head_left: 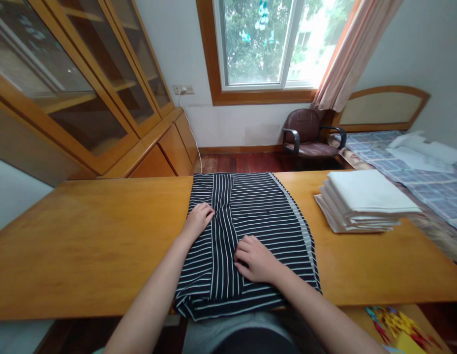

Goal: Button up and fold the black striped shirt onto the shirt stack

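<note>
A black shirt [276,231] with white stripes lies partly folded on the wooden table in front of me. A long strip of it [223,246], its stripes running the other way, goes down the left half, and a curved hem with a pale edge is on the right. My left hand [199,219] rests on the cloth left of the strip, fingers curled and closed on the fabric. Lower down, my right hand [253,258] is at the strip's right edge, its fingers bent and closed on the cloth. Both fingertips are partly hidden.
The wooden table [84,246] spreads to both sides. A stack of folded white cloths [368,196] sits on its right. Beyond are a glass-door cabinet [139,142], a brown armchair [305,132] and a bed [420,172]. Yellow and red items [394,327] lie low at the right.
</note>
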{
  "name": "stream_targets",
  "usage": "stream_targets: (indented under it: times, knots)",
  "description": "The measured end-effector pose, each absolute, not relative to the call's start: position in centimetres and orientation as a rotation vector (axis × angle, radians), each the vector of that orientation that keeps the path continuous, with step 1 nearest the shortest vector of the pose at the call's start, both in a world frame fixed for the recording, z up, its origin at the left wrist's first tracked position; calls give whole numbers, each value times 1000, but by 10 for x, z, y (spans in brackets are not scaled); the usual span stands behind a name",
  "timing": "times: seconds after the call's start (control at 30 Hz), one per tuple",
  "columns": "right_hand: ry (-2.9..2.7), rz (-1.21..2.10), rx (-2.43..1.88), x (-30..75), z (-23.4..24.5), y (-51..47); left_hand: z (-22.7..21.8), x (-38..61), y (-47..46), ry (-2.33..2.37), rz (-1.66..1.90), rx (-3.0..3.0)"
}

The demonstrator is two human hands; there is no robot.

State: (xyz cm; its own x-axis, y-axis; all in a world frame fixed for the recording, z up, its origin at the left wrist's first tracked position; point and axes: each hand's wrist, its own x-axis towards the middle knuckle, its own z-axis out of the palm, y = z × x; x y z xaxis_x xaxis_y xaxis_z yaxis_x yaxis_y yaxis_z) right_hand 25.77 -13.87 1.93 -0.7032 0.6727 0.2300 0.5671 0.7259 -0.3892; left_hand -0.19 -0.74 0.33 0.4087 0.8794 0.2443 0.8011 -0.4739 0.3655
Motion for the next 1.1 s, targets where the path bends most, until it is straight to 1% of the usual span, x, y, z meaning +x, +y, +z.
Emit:
stream_targets:
  times: [0.13,0.23,0.37,0.5,0.6,0.73,0.9,1.1]
  knots:
    - [-2572,415,-962,258,19,-139,6,-7,2,1510,715,2375]
    - [-2567,428,-969,258,20,-138,13,-20,11,1635,826,2281]
    - [-2566,445,-973,258,22,-139,19,-53,22,2003,907,2093]
    - [-2564,452,-981,258,22,-139,17,-92,25,2444,834,1926]
    - [-2565,457,-977,258,22,-138,12,-109,22,2601,867,1866]
    - [-2563,453,-977,258,20,-138,8,-111,18,2549,896,1900]
    - [-2560,429,-970,258,18,-139,8,-88,10,2282,851,1995]
    - [-2611,403,-976,260,22,-139,3,-61,-13,2027,746,1809]
